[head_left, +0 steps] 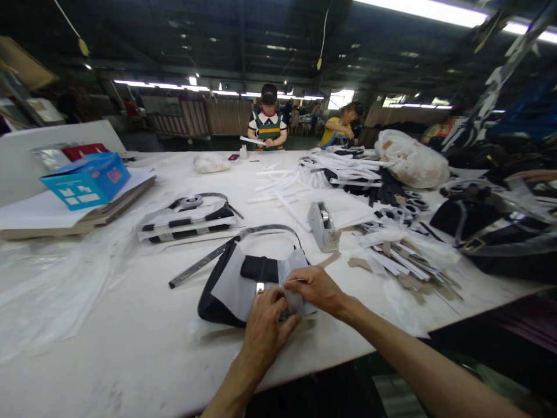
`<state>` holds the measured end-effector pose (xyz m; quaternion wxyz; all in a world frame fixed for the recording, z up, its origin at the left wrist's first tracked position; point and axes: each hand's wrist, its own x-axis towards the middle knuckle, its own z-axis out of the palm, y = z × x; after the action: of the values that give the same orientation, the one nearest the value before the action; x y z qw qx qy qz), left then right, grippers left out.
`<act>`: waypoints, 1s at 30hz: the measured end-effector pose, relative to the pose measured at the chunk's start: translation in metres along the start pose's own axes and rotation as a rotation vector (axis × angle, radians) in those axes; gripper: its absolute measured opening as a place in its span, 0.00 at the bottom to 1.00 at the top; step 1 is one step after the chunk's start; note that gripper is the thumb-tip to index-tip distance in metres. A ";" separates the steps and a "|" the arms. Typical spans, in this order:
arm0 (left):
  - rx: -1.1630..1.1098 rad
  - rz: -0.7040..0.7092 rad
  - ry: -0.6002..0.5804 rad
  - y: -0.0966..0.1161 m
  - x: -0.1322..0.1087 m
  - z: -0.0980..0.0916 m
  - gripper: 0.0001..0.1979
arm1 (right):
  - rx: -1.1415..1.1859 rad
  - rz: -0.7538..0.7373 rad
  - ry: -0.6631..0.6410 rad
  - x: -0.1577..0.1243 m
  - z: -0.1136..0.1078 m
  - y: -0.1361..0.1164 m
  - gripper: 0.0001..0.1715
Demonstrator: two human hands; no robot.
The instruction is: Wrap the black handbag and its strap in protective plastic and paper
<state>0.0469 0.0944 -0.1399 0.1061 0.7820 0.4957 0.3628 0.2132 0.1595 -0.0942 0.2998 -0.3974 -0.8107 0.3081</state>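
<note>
A black handbag [213, 296] lies on the white table with its strap [270, 227] arched behind it. White wrapping sheet [230, 276] covers parts of its front, around a dark flap with a metal clasp [260, 287]. My left hand [267, 319] rests on the bag's lower front, fingers curled against it just below the clasp; the fingertips are partly hidden. At the bag's right side, my right hand [315, 288] is closed in a pinch on a thin white edge, seemingly of the wrapping sheet.
Behind lies another wrapped bag [191, 223]. A tape dispenser [324, 227] stands right of the strap, near paper strips [404, 261] and a heap of white rolls [343, 165]. A blue box [87, 180] sits on boards at left. Co-workers [267, 125] work across the table.
</note>
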 end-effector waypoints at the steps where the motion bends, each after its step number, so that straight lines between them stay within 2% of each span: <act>1: 0.005 -0.005 0.003 0.000 0.001 0.002 0.10 | -0.018 -0.019 -0.007 0.002 0.000 0.002 0.09; 6: -0.011 -0.048 -0.012 -0.002 0.004 0.005 0.08 | -0.063 -0.103 0.029 0.011 0.007 0.017 0.07; 10: 0.031 -0.097 0.038 -0.001 0.007 0.012 0.10 | -0.010 -0.107 0.170 0.013 0.017 0.029 0.05; 17: 0.360 -0.067 0.222 0.006 0.011 0.033 0.11 | 0.025 0.103 0.206 0.012 0.024 0.042 0.06; 23: 0.410 -0.106 0.206 0.004 0.013 0.036 0.09 | 0.057 0.264 0.256 0.012 0.028 0.051 0.08; 30: 0.402 -0.106 0.193 -0.003 0.009 0.037 0.08 | 0.133 0.263 0.259 0.013 0.029 0.053 0.06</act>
<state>0.0716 0.1105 -0.1636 -0.0807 0.7219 0.6062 0.3238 0.2102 0.1885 -0.1484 0.3844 -0.5156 -0.6844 0.3435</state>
